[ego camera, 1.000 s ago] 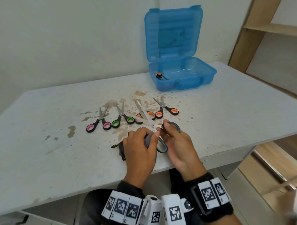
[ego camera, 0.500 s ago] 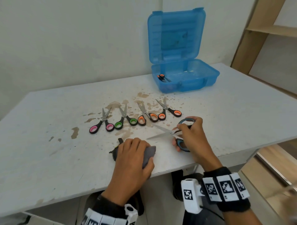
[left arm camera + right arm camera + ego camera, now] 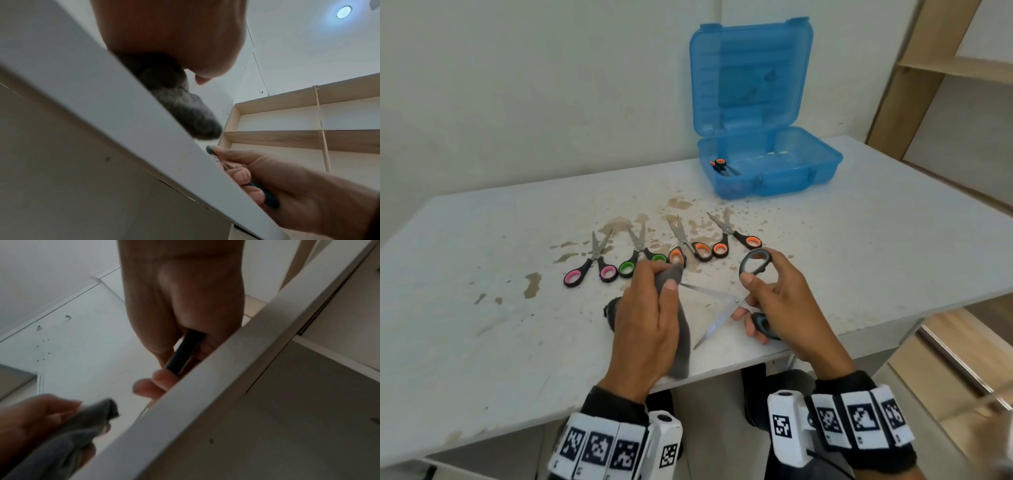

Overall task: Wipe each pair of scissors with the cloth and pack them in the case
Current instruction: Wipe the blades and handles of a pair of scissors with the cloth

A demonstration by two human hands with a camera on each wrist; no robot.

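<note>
Six pairs of scissors are visible in the head view. Four lie in a row on the desk (image 3: 482,240): one pink-handled pair (image 3: 592,265), one green-handled pair (image 3: 642,255) and two orange-handled pairs (image 3: 686,245) (image 3: 732,236), all with blades pointing away from the person. One further orange-handled pair (image 3: 720,165) lies inside the case (image 3: 808,164), at its left end. The sixth, a larger blue-handled pair (image 3: 726,301), is held above the near edge of the desk with its blades spread apart.

One right hand (image 3: 787,305) grips the blue-handled pair, its fingers curled around both handle loops. One left hand (image 3: 650,318) holds one grey cloth (image 3: 681,346); its fingers and thumb pinch the cloth around the tip of the upper blade, and the rest of the cloth hangs below the palm.

One blue translucent case stands at the far right of the desk, its lid raised upright against the wall (image 3: 517,85).

Desk surface: white, with brown stains and speckles concentrated around the row of scissors. Room: plain pale wall behind the desk, a light wooden shelf unit (image 3: 945,68) at the right, and one round ceiling light (image 3: 343,11) in the left wrist view.
</note>
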